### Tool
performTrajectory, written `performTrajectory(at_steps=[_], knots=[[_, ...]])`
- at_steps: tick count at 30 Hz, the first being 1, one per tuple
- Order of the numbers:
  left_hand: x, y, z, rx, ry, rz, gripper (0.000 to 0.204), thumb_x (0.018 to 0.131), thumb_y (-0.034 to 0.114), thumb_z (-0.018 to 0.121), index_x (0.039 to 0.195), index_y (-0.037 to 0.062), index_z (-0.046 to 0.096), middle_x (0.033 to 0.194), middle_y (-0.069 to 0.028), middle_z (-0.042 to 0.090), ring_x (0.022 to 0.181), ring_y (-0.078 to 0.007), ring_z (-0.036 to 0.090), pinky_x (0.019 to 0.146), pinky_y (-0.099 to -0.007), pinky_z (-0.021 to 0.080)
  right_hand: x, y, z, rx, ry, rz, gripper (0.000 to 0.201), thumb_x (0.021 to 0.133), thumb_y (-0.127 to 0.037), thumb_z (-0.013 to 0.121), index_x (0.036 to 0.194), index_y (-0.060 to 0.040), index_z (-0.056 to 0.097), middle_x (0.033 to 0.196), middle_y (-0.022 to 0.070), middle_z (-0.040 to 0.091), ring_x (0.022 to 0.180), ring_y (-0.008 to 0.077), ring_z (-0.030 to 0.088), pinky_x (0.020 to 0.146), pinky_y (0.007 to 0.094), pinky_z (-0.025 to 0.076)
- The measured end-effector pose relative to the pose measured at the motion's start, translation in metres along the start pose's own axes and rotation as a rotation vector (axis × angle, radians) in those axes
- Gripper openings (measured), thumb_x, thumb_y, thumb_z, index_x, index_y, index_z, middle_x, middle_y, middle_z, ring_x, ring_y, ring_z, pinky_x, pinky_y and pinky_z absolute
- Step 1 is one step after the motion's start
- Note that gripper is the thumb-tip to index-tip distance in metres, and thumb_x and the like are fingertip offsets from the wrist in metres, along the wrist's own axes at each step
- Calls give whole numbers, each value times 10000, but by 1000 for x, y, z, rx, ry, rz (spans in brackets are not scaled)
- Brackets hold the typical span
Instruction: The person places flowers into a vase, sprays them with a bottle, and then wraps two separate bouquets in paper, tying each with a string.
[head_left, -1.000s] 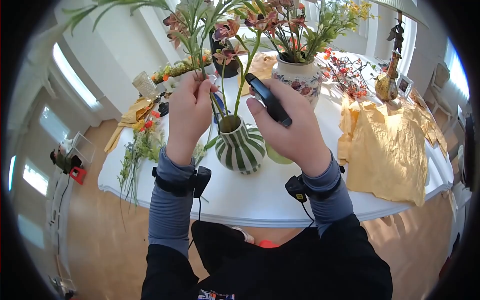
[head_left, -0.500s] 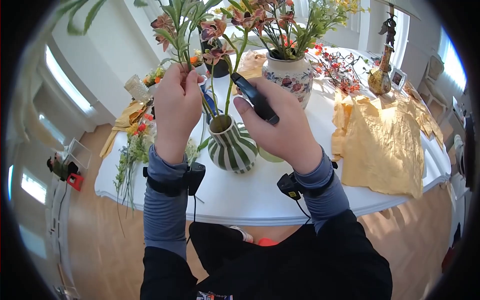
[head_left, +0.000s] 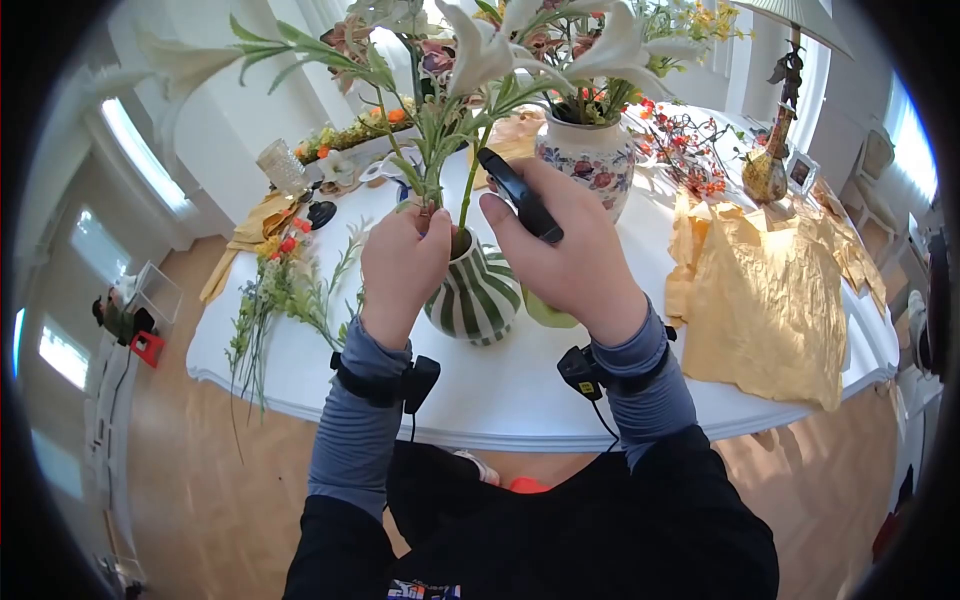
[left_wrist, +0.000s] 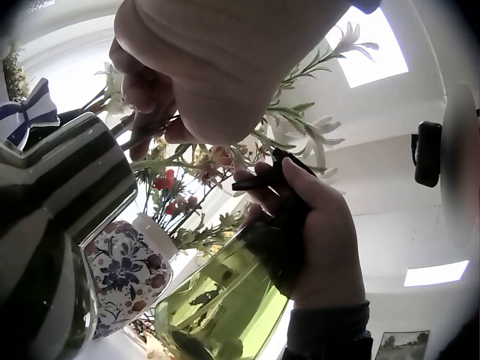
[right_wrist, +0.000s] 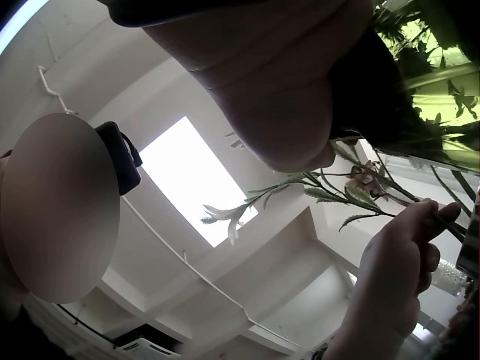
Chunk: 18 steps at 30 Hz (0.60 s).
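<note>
My left hand (head_left: 405, 262) pinches the stems of white lilies (head_left: 485, 52) just above the mouth of a green-and-white striped vase (head_left: 472, 308). Beside them in the vase stands a thicker green stem (head_left: 470, 185); mauve orchid blooms (head_left: 437, 58) show behind the lilies. My right hand (head_left: 578, 245) grips a spray bottle by its black trigger head (head_left: 522, 198), to the right of the vase. Its clear green body (left_wrist: 225, 300) shows below that hand in the left wrist view. The stem ends inside the vase are hidden.
A floral-patterned vase (head_left: 585, 160) full of flowers stands behind. Yellow crumpled paper (head_left: 765, 310) covers the table's right side, near a lamp (head_left: 768, 175) and red-berried branches (head_left: 685, 145). Loose flowers (head_left: 285, 285) lie at the left. The white table's front edge (head_left: 500, 440) is close to my body.
My left hand has come down and slightly right toward the vase mouth with its stems, bringing the white lily blooms into view. My right hand keeps its hold on the spray bottle.
</note>
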<state>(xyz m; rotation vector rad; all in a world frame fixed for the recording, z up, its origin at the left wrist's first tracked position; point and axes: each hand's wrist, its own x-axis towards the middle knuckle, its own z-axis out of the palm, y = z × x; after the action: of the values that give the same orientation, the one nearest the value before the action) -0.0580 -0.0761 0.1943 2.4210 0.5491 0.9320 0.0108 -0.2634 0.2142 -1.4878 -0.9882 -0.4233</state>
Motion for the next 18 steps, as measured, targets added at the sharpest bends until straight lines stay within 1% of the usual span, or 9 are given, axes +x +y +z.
performTrajectory(at_steps=[6,9,10,12,13,14,15,17,18], knots=[[-9,9,-7,153,-113,-35,347,927,349,637,987,33,767,844,-169,751,846,-369,725,763,-452,553,-2,9,12,-14,43,-74,300,910,-228,736,1080,13,681,852,203,695,762,374,694,674,422,533],[-12,-1,1,117,-42,1,338,928,316,653,1067,19,737,932,-203,735,829,-388,712,758,-459,553,-1,8,11,-61,-45,50,339,925,-249,747,1141,3,677,907,180,712,792,342,682,734,380,529],[-12,-2,5,116,-35,-3,338,928,316,653,1067,19,737,932,-203,735,829,-388,712,758,-459,553,0,14,16,-65,-2,-28,364,930,-271,739,1160,4,679,909,190,712,795,358,680,739,384,529],[-12,0,9,-141,126,258,319,933,259,665,1126,6,691,1014,-225,699,844,-398,693,780,-453,549,-2,16,20,-50,-8,-72,358,932,-259,739,1170,2,680,915,184,716,807,344,687,753,382,533],[-11,-2,9,-142,141,252,319,933,259,665,1126,6,691,1014,-225,699,844,-398,693,780,-453,549,-3,18,22,-38,-5,-110,353,934,-246,739,1180,-1,680,921,177,720,818,329,694,767,381,536],[-10,-4,9,-189,151,327,309,937,243,666,1131,3,678,1020,-221,685,868,-399,685,794,-451,544,-5,22,26,98,14,-265,333,942,-221,734,1195,-12,685,953,157,739,834,289,701,801,376,541],[-9,-6,9,-236,159,402,300,940,227,667,1135,-1,664,1026,-218,671,891,-400,676,809,-448,538,-4,25,25,98,4,-275,333,942,-221,734,1195,-12,685,953,157,739,834,289,701,801,376,541],[-3,-12,14,-208,177,349,276,966,238,652,1085,-9,685,927,-202,673,817,-366,670,752,-442,526,-2,27,24,-85,-78,-37,315,948,-198,730,1201,-15,687,986,144,753,826,252,699,812,364,545],[0,-14,16,-178,183,298,277,992,248,637,1035,-17,705,828,-186,674,742,-331,665,694,-437,514,-2,20,23,-124,-58,-72,276,926,-239,713,1092,-23,672,901,217,698,827,427,679,725,462,529]])
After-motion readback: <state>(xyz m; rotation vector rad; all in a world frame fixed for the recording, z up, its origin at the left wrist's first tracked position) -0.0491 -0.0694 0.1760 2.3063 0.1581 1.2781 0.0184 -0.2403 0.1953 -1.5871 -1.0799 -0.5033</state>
